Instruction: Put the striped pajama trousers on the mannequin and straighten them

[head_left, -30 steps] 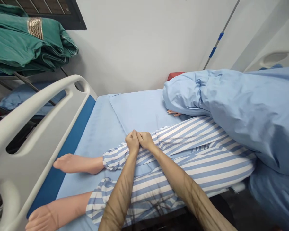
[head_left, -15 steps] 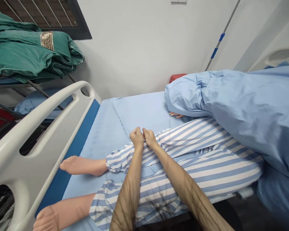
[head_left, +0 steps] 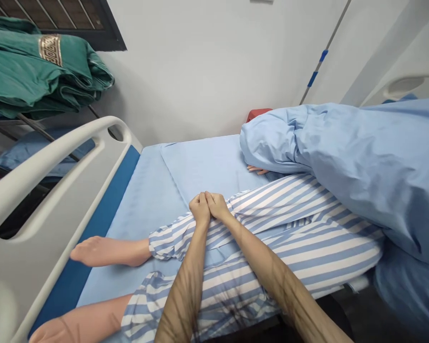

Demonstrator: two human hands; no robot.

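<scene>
Left hand and right hand close together on the striped pyjama trousers of a manikin — lying on a hospital bed

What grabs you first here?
Two bare hands, the left hand and right hand, meeting centre frame on the blue-and-white striped trousers of a barefoot manikin. A bulky blue duvet fills the right side; a white bed rail dominates the left.

White wall, dark barred window (green linen stacked below).
</scene>
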